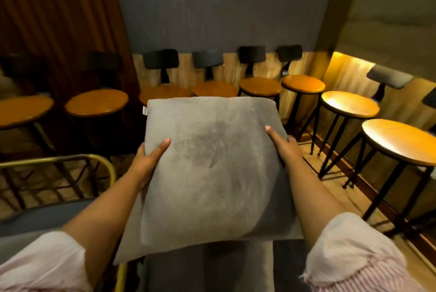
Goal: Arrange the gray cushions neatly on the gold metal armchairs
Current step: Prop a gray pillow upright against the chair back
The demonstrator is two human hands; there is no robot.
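Note:
A square gray cushion [212, 169] is held up in front of me, its flat face toward the camera and a small white tag at its upper left corner. My left hand [147, 162] grips its left edge with the thumb across the front. My right hand [284, 147] grips its right edge the same way. Under the cushion lies more gray upholstery [207, 268], partly hidden. At the lower left, a gold metal armchair [70, 158] shows its curved rail, with a gray seat pad [42, 218] below it.
Several round wooden stools with dark backrests [260, 86] line the far wall, continuing along the right side [398, 140] on black metal legs. A brown curtain [59, 20] hangs at the left. Tiled floor shows between the stools and me.

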